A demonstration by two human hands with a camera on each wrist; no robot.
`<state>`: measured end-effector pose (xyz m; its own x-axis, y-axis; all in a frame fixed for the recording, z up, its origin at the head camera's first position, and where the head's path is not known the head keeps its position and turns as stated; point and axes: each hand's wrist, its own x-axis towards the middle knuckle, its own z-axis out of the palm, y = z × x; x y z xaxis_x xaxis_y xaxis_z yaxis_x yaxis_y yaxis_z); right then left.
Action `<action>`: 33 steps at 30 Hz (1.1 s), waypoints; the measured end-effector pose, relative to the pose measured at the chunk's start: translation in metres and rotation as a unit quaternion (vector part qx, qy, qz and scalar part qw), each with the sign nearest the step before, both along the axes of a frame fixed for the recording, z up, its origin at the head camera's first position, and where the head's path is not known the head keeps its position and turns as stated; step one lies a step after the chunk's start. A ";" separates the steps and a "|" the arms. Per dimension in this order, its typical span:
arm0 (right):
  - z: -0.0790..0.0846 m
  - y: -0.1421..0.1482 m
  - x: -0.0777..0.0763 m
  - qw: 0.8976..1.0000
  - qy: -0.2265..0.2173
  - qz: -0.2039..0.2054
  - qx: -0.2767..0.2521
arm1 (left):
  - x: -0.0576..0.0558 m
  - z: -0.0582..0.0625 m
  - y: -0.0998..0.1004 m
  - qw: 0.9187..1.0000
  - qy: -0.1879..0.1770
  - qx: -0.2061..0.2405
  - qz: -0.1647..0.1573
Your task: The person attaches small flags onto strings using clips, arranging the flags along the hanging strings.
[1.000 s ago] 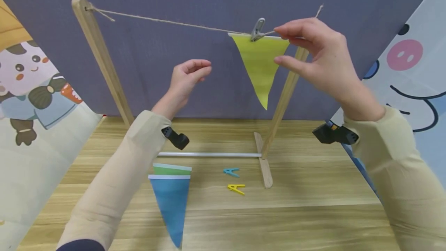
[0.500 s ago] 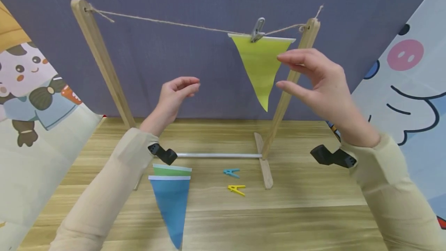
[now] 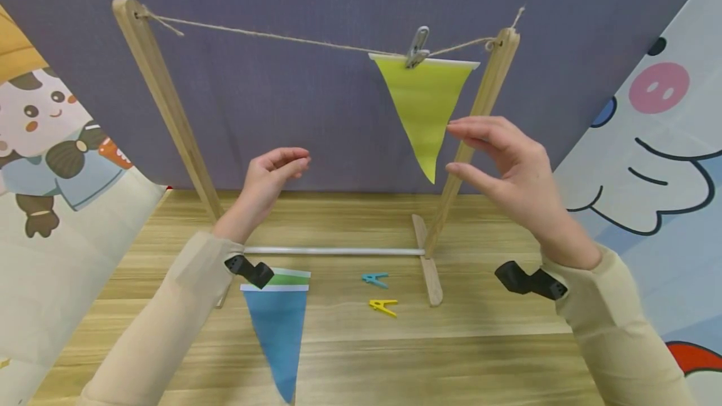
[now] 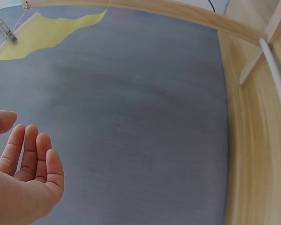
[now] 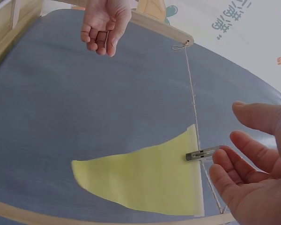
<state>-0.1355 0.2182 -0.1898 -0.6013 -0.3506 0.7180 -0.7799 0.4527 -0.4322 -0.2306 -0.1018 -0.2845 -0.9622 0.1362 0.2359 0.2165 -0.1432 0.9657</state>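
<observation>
A yellow triangular pennant point(image 3: 424, 102) hangs from the twine point(image 3: 271, 36), fixed by one grey clothespin point(image 3: 417, 47). Just right of the pennant's lower half is my right hand point(image 3: 507, 165), thumb and fingers spread apart with nothing between them. My left hand point(image 3: 271, 174) hovers left of the pennant, fingers loosely bent and holding nothing; the left wrist view shows a gap between its thumb and fingers point(image 4: 41, 159). On the table lie a blue pennant point(image 3: 279, 331) over a green pennant point(image 3: 290, 279), plus a blue clothespin point(image 3: 375, 279) and a yellow clothespin point(image 3: 383, 306).
Two wooden posts point(image 3: 169, 105) carry the twine, and a white rod point(image 3: 338, 250) joins them low down. A wooden foot point(image 3: 427, 262) supports the right post on the table point(image 3: 479, 356). Behind stands a grey-blue panel point(image 3: 316, 93), with cartoon-printed sheets at both sides.
Both hands have come down, the right one away from the twine and the pennant's top corner, the left one also leftward. The yellow pennant stays hanging in place.
</observation>
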 end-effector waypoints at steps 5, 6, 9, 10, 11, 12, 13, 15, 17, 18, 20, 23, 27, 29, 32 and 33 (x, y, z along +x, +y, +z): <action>-0.014 0.003 0.002 1.000 -0.010 0.011 -0.012 | 0.007 -0.012 -0.007 1.000 -0.004 0.021 -0.011; -0.018 0.003 0.002 1.000 -0.010 0.014 -0.018 | 0.009 -0.014 -0.009 1.000 -0.007 0.025 -0.012; -0.027 0.004 0.004 0.999 -0.016 0.022 -0.029 | 0.013 -0.022 -0.014 0.999 -0.011 0.039 -0.017; -0.031 0.004 0.005 0.999 -0.018 0.024 -0.033 | 0.014 -0.024 -0.016 0.999 -0.012 0.045 -0.020; -0.034 0.003 0.006 0.999 -0.021 0.027 -0.040 | 0.015 -0.027 -0.018 0.999 -0.013 0.048 -0.021; -0.037 0.003 0.006 0.998 -0.024 0.031 -0.046 | 0.016 -0.029 -0.019 0.998 -0.014 0.053 -0.022; -0.040 0.003 0.007 0.998 -0.029 0.032 -0.050 | 0.017 -0.032 -0.020 0.998 -0.013 0.057 -0.023; -0.047 0.003 0.007 0.997 -0.035 0.036 -0.061 | 0.019 -0.037 -0.023 0.998 -0.015 0.063 -0.021; -0.053 0.003 0.008 0.995 -0.044 0.041 -0.076 | 0.020 -0.043 -0.025 0.997 -0.015 0.067 -0.019; -0.056 0.003 0.008 0.994 -0.048 0.044 -0.083 | 0.021 -0.045 -0.026 0.997 -0.016 0.069 -0.018; -0.062 0.005 0.008 0.992 -0.056 0.051 -0.099 | 0.023 -0.050 -0.028 0.997 -0.020 0.071 -0.016; -0.072 0.006 0.008 0.988 -0.067 0.066 -0.122 | 0.027 -0.058 -0.031 0.997 -0.027 0.075 -0.016; -0.086 0.008 0.010 0.987 -0.078 0.063 -0.123 | 0.033 -0.069 -0.037 0.995 -0.037 0.087 -0.015; -0.092 0.010 0.011 0.987 -0.083 0.059 -0.124 | 0.036 -0.074 -0.040 0.995 -0.043 0.089 -0.013; -0.103 0.010 0.012 0.985 -0.092 0.060 -0.130 | 0.039 -0.083 -0.044 0.995 -0.049 0.090 -0.012; -0.106 0.010 0.012 0.984 -0.096 0.063 -0.136 | 0.040 -0.085 -0.045 0.995 -0.049 0.091 -0.012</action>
